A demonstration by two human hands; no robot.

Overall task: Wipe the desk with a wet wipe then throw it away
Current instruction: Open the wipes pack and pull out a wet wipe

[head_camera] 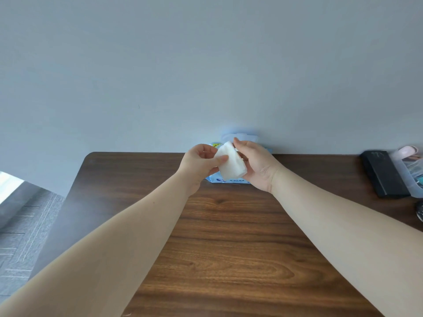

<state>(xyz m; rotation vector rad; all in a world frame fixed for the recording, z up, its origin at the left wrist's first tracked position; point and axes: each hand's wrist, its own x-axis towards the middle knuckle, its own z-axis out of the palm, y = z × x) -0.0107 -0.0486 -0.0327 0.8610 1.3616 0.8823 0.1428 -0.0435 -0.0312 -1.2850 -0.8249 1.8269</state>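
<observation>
A folded white wet wipe (230,163) is held above the far part of the dark wooden desk (229,236). My left hand (199,164) pinches its left edge with thumb and fingers. My right hand (254,163) grips its right side. Behind and below the hands lies a light-blue wet wipe pack (242,136) against the wall, its lid flap raised; most of the pack is hidden by my hands.
A long black box (383,175) lies at the desk's right side, with a clear plastic container (409,172) holding small items beside it. A dark round object (420,212) shows at the right edge. Grey floor (20,236) lies left of the desk.
</observation>
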